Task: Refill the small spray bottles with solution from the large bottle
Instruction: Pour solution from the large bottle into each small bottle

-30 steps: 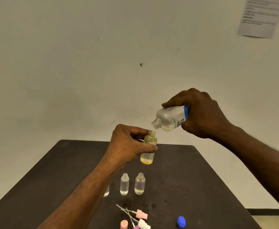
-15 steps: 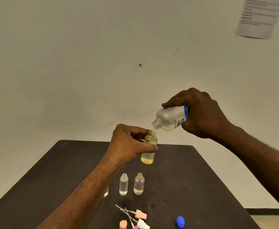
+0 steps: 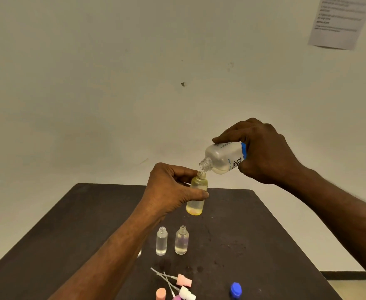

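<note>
My left hand (image 3: 169, 191) grips a small yellowish bottle (image 3: 196, 201) upright above the dark table (image 3: 264, 234). My right hand (image 3: 262, 152) holds the large clear bottle (image 3: 221, 158) tilted down, its open neck just over the small bottle's mouth. Two more small uncapped clear bottles (image 3: 161, 241) (image 3: 181, 241) stand on the table below. Another small bottle is mostly hidden behind my left forearm.
Near the table's front edge lie spray heads with dip tubes, pink (image 3: 183, 280) and white (image 3: 187, 293), an orange-pink cap (image 3: 160, 293) and a blue cap (image 3: 235, 289). A pale wall rises behind, with a paper sheet (image 3: 337, 20) at top right.
Both hands and bottles hold nearly the same pose; the large bottle's neck sits a little closer to the small bottle's mouth.
</note>
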